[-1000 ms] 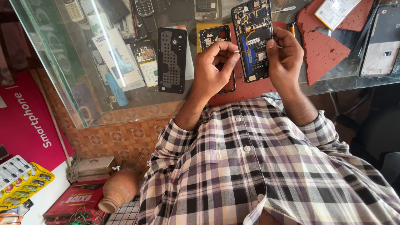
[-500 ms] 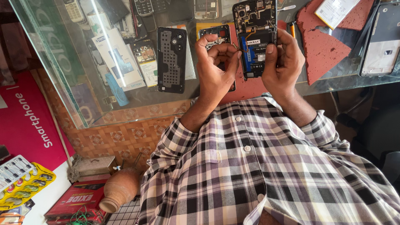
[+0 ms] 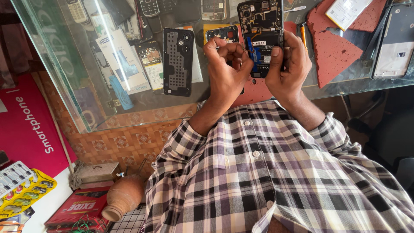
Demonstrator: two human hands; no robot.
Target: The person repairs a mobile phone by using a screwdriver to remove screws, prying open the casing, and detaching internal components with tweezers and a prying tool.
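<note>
While the head camera looks down past a plaid shirt (image 3: pixel 276 181), I see both hands raised over a glass counter top (image 3: pixel 129 99). My right hand (image 3: pixel 288 71) is closed around an opened smartphone with its back cover off (image 3: pixel 261 30), thumb pressed on the lower part of the dark exposed board and battery, fingers wrapped behind the far edge; the phone stands roughly upright in the view, held above the glass and just beside the other hand. My left hand (image 3: pixel 226 71) is curled narrow, fingertips pinched together against the phone's left edge; whether anything small sits in that pinch I cannot tell. On the glass to the left of that hand lies a black perforated phone back plate (image 3: pixel 177 60), flat and well apart from the held phone. A red, irregularly cut rubber mat (image 3: pixel 334 54) lies to the right of my right hand, with a white rectangular battery (image 3: pixel 347 11) on its upper part. A grey phone frame (image 3: pixel 394 43) lies at the far right edge. Below the counter, at lower left, a brown clay pot (image 3: pixel 123 198) lies tilted beside a red box (image 3: pixel 75 209).
</note>
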